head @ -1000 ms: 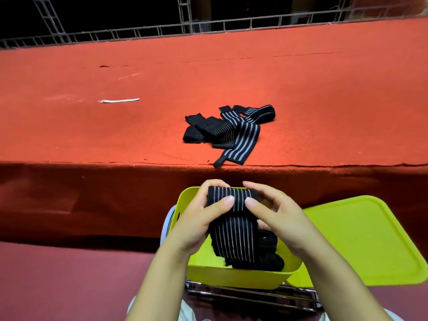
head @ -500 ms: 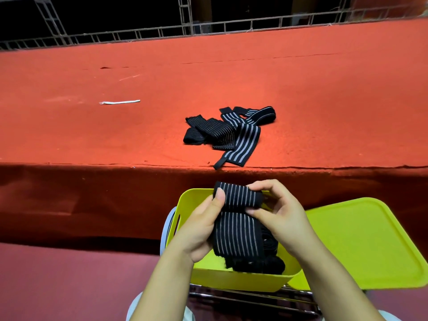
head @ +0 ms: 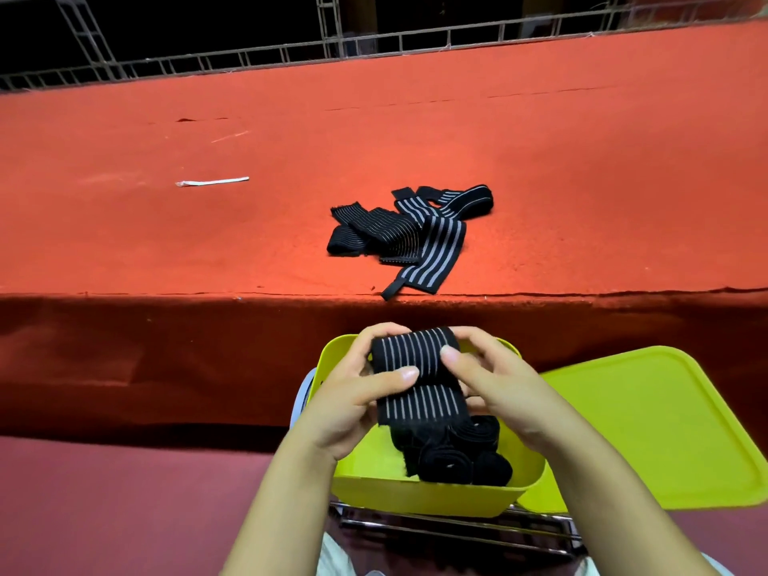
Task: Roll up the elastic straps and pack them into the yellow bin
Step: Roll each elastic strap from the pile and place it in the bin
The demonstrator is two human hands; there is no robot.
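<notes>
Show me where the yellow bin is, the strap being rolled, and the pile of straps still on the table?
yellow bin (head: 432,498): head view, front wall.
strap being rolled (head: 415,351): head view, striped roll.
pile of straps (head: 432,247): head view, wide striped band.

Setting appeared to be a stage or event hall: long platform covered in red carpet (head: 540,139), metal truss railing (head: 291,52) along far edge, dark space beyond.

We held a striped strap (head: 415,367) over the yellow bin (head: 419,494), left hand (head: 353,403) and right hand (head: 494,388) gripping its rolled top. Rolled straps (head: 457,455) lay inside the bin. Loose straps (head: 409,234) lay on the red table (head: 582,180).
</notes>
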